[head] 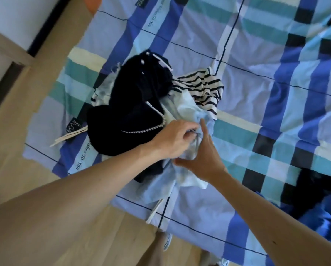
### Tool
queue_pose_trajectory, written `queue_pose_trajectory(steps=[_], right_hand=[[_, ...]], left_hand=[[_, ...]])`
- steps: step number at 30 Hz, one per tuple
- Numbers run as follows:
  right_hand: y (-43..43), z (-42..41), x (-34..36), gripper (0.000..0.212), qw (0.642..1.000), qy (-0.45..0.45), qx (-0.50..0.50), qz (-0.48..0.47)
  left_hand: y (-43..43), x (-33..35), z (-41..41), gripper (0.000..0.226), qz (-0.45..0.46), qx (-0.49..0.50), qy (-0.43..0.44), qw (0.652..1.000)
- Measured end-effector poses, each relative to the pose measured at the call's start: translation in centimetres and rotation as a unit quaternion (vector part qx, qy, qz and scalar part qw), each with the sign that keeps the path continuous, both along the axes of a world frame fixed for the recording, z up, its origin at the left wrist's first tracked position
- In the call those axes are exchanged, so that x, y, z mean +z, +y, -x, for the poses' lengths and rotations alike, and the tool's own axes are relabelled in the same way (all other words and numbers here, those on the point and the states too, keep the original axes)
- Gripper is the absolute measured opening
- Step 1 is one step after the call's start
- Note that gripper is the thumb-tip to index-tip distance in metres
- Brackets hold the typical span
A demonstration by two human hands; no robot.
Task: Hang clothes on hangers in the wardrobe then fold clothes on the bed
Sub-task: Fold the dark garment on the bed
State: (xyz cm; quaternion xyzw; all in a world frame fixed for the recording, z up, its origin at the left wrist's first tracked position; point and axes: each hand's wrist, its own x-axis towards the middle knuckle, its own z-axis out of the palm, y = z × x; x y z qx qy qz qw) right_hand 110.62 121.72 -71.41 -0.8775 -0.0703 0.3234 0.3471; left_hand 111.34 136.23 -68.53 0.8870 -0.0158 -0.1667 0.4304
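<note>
A strip of pale wooden floor [16, 131] runs along the left, meeting the near edge of a bed [247, 83] whose checked sheet hangs slightly over the side; that edge cuts diagonally from upper left to the bottom centre. A heap of clothes sits on the sheet close to this edge, with a broad stretch of bare sheet to its right. Two pale strips [64, 140] poke out from under the heap toward the floor, possibly straps or hanger arms, though the blur makes it hard to tell. Printed on the sheet beside the heap, the words "ishes To You" can be read next to a small black label in script that is illegible. In the heap, a dark navy garment [132, 104] edged with a line of white beads lies on the left, a black-and-cream striped top [203, 87] behind it, and a crumpled light blue garment [187, 110] at the front. The left hand [172, 140] pinches a fold of the light blue garment with curled fingers; the right hand [205, 162] lies against the same cloth, forefinger straight and thumb spread wide. At the far right edge rest a dark garment [314, 191] and a bright blue fabric [326, 217].
</note>
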Motion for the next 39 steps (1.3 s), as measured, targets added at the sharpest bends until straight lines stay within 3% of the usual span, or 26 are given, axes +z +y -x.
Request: queue_pose_trajectory(steps=[2, 3, 4, 6, 8, 10, 12, 15, 18, 20, 22, 26, 28, 30, 33, 36, 39], right_hand=[[0.0, -0.6, 0.7, 0.114, 0.997, 0.02, -0.075, -0.005], [-0.2, -1.0, 1.0, 0.103, 0.996, 0.03, -0.086, 0.008], [-0.6, -1.3, 1.1, 0.096, 0.995, 0.044, -0.084, 0.026], [-1.5, -1.5, 1.4, 0.092, 0.993, 0.073, -0.066, 0.062], [-2.2, -1.2, 1.6, 0.096, 0.992, 0.085, -0.052, 0.079], [-2.7, -0.9, 1.6, 0.102, 0.992, 0.081, -0.044, 0.082], [-2.7, -0.8, 1.2, 0.11, 0.992, 0.093, -0.069, 0.058], [-1.6, -0.5, -0.8, 0.116, 0.971, 0.142, -0.191, 0.006], [1.9, 0.2, -3.1, 0.095, 0.947, 0.185, -0.261, 0.016], [5.3, 0.6, -3.2, 0.072, 0.948, 0.23, -0.218, 0.035], [8.3, 0.5, -2.1, 0.053, 0.948, 0.288, -0.136, -0.016], [9.4, -0.1, 2.6, 0.055, 0.93, 0.312, 0.106, -0.164], [7.4, -2.2, 5.3, 0.04, 0.94, 0.263, 0.07, -0.207], [4.1, -5.0, 8.1, 0.019, 0.967, 0.119, -0.098, -0.205], [-1.9, -10.3, 13.2, 0.017, 0.917, -0.095, -0.33, -0.202], [-5.8, -14.2, 19.2, 0.029, 0.87, -0.228, -0.33, -0.286], [-8.4, -16.3, 23.2, 0.039, 0.888, -0.257, -0.226, -0.309]], left_hand=[[0.0, 1.3, 0.4, 0.027, 0.052, -0.017, 0.004, 0.998], [0.5, 1.5, 0.4, 0.017, 0.048, 0.008, -0.025, 0.999], [1.2, 1.1, 0.4, 0.018, 0.002, 0.06, -0.073, 0.996], [3.5, -0.5, 0.0, 0.061, -0.18, 0.192, -0.1, 0.96], [6.2, -2.3, -0.3, 0.108, -0.292, 0.265, 0.027, 0.919], [7.8, -3.7, 0.0, 0.127, -0.285, 0.257, 0.165, 0.909], [8.7, -4.5, 0.4, 0.104, -0.258, 0.241, 0.196, 0.915], [9.7, -2.9, -0.6, 0.052, -0.221, 0.269, 0.095, 0.933], [10.8, 1.6, -3.0, 0.032, -0.163, 0.3, -0.022, 0.94], [11.1, 5.4, -4.9, 0.028, -0.125, 0.291, -0.056, 0.947], [11.3, 9.3, -6.8, 0.032, -0.099, 0.261, -0.088, 0.956], [11.2, 17.7, -9.3, 0.048, -0.056, 0.2, -0.153, 0.966], [10.8, 20.8, -10.0, 0.038, -0.029, 0.16, -0.155, 0.974], [9.8, 23.2, -10.7, 0.037, -0.029, 0.108, -0.155, 0.981], [7.4, 25.4, -11.5, 0.044, -0.012, 0.035, -0.129, 0.991], [4.1, 26.5, -12.2, 0.042, 0.076, -0.003, -0.086, 0.993], [0.3, 26.4, -13.0, 0.01, 0.165, -0.017, -0.056, 0.985]])
